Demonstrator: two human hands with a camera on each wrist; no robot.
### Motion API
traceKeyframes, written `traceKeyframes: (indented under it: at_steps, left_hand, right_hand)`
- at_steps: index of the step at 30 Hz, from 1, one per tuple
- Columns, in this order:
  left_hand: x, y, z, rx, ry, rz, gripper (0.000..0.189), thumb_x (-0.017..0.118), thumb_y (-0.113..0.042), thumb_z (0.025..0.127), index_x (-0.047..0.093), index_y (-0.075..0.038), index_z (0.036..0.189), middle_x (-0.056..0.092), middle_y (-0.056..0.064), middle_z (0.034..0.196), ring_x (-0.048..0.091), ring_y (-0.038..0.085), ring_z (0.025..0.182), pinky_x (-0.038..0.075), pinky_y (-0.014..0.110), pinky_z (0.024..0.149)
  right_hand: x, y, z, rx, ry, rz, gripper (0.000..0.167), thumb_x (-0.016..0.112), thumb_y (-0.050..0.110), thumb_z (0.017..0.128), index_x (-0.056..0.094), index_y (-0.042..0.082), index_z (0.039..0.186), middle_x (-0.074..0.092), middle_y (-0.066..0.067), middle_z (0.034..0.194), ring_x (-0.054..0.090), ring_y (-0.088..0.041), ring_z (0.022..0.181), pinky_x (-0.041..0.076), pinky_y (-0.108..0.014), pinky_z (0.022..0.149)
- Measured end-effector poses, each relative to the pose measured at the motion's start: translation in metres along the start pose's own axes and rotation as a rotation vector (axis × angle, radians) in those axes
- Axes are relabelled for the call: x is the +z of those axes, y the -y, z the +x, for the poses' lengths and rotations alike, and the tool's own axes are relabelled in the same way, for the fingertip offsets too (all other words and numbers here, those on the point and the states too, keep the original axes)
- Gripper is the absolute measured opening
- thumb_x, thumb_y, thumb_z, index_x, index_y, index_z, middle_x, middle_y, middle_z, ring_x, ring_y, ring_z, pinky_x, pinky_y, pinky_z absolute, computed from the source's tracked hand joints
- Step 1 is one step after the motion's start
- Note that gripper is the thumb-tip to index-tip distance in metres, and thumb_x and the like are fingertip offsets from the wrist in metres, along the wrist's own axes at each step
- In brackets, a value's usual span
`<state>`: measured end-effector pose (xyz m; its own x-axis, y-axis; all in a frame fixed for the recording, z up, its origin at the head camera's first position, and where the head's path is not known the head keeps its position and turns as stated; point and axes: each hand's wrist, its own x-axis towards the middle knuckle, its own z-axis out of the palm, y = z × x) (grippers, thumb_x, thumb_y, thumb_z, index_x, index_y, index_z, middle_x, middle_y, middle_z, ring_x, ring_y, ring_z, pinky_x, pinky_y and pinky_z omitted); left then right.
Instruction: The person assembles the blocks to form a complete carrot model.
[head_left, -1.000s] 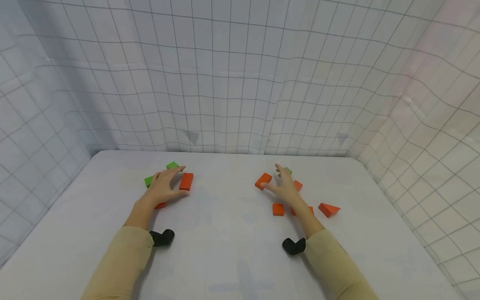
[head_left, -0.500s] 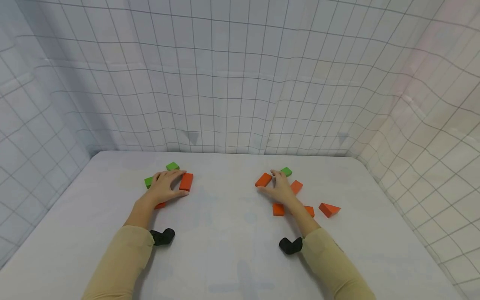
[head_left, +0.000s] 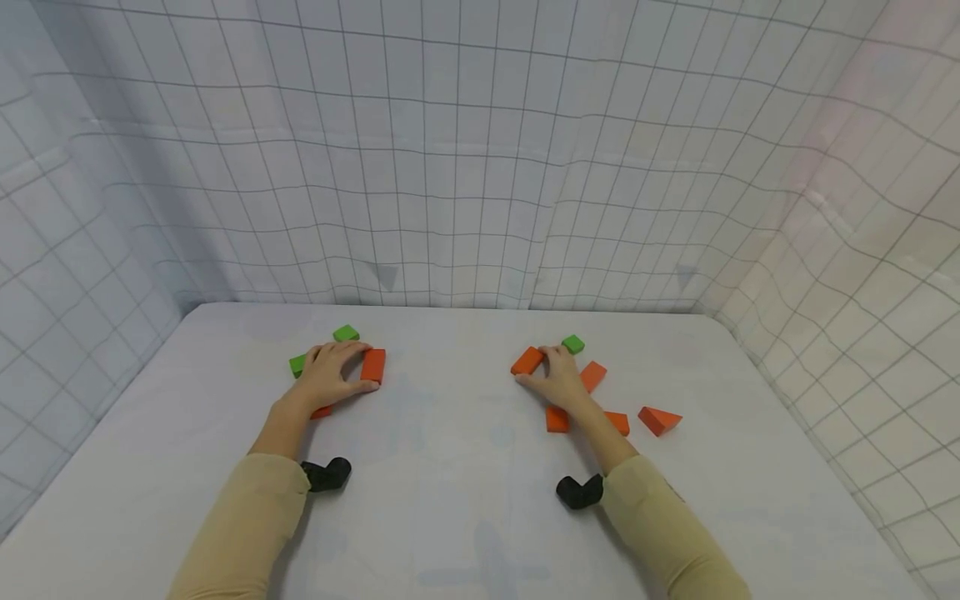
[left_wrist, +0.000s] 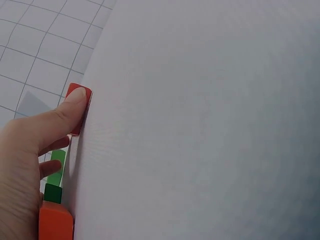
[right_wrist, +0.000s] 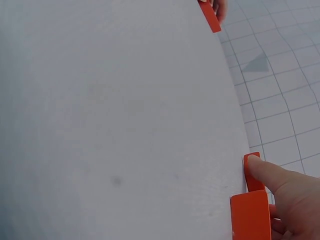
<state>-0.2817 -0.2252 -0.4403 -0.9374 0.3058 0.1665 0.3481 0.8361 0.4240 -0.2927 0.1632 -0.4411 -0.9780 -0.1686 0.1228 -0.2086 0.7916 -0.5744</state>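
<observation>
On the left of the table, my left hand (head_left: 327,375) pinches an orange-red rectangular block (head_left: 373,367) end to end, thumb at the near end and fingers at the far one. The left wrist view has the thumb pressed on that block's end. To the right, my right hand (head_left: 558,382) holds another orange rectangular block (head_left: 527,361), which lies slanted, between thumb and fingers. In the right wrist view the thumb lies on this block (right_wrist: 253,181), and a nearer orange block (right_wrist: 251,215) partly covers the fingers. Both held blocks look to be at table level.
Near my left hand lie two green blocks (head_left: 346,333) and a partly hidden orange block (head_left: 321,412). Around my right hand are a green block (head_left: 573,344), several orange blocks (head_left: 592,375) and an orange wedge (head_left: 660,421). Grid-patterned curtains (head_left: 480,167) enclose the white table (head_left: 457,483).
My right hand has moved slightly left and down, its thumb and fingers closing on the slanted orange block. My left fingers have drawn in on their block, which has turned slightly.
</observation>
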Motion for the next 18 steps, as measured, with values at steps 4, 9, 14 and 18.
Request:
traceKeyframes:
  at_steps: [4,9,14,18]
  left_hand:
    - [0.0,0.0,0.0,0.006,-0.008,-0.003,0.072,0.068,-0.049,0.076,0.046,-0.006,0.129,0.041,0.021,0.135,0.03,0.039,0.123,0.011,0.056,0.1]
    - [-0.002,-0.008,0.002,0.039,-0.052,-0.008,0.071,0.07,-0.049,0.073,0.049,-0.007,0.127,0.047,0.018,0.131,0.035,0.038,0.121,0.013,0.055,0.101]
    - [-0.002,-0.027,0.004,0.092,-0.121,-0.062,0.071,0.076,-0.047,0.068,0.052,-0.008,0.123,0.051,0.015,0.126,0.037,0.036,0.121,0.015,0.058,0.099]
    - [0.005,-0.042,0.004,0.171,-0.166,-0.104,0.067,0.08,-0.04,0.065,0.055,-0.007,0.117,0.056,0.012,0.118,0.044,0.032,0.116,0.023,0.057,0.097]
  right_hand:
    - [0.0,0.001,-0.001,0.004,0.002,0.005,0.069,0.069,0.035,0.08,0.043,-0.004,0.13,0.041,-0.024,0.128,0.039,-0.036,0.118,0.032,-0.045,0.1]
    - [-0.001,0.002,-0.002,-0.003,0.007,0.008,0.069,0.069,0.035,0.08,0.043,-0.005,0.13,0.041,-0.024,0.129,0.038,-0.037,0.119,0.032,-0.046,0.1]
    - [-0.002,0.002,-0.002,-0.014,-0.003,0.008,0.069,0.07,0.034,0.08,0.044,-0.006,0.129,0.042,-0.024,0.127,0.038,-0.037,0.119,0.032,-0.047,0.099]
    - [-0.002,0.001,-0.001,-0.007,0.003,0.002,0.069,0.069,0.035,0.08,0.043,-0.005,0.13,0.042,-0.024,0.128,0.039,-0.036,0.119,0.032,-0.046,0.099]
